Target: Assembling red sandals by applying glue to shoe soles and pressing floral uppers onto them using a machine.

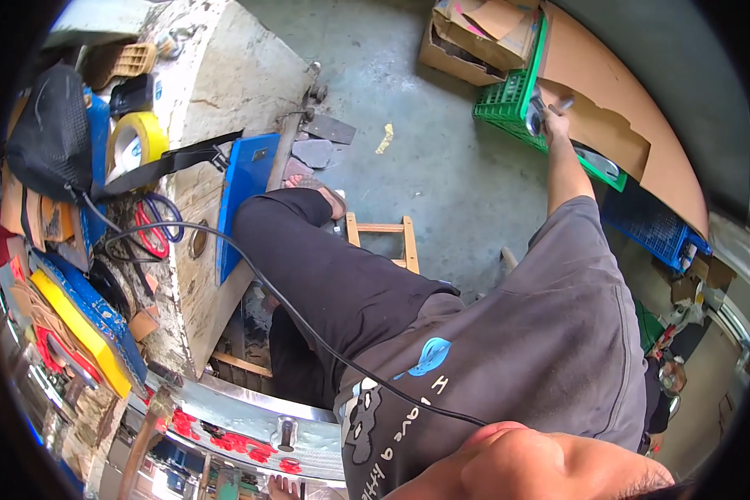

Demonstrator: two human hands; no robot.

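Note:
My right arm stretches out to the far right, over the edge of a green plastic crate [515, 104]. In its closed fingers, my right hand [556, 125] grips a shiny grey metal part [536, 117] with a rounded end; its exact kind is too small to make out. A curved metal piece [600, 162] lies at the crate's near end, beside a large cardboard sheet [600, 108]. Only the fingers of my left hand [283, 488] show, at the lower edge by the metal bench [308, 433]. They are stretched out, and nothing is seen in them.
A worn whitish cabinet [217, 83] stands left, with a blue board [246, 196] against it. Yellow tape [137, 140] and a hammer [146, 442] are among the clutter. A small wooden stool [383, 227], cardboard boxes [479, 42] and a blue crate [650, 229] stand around. A black cable [296, 312] crosses my body.

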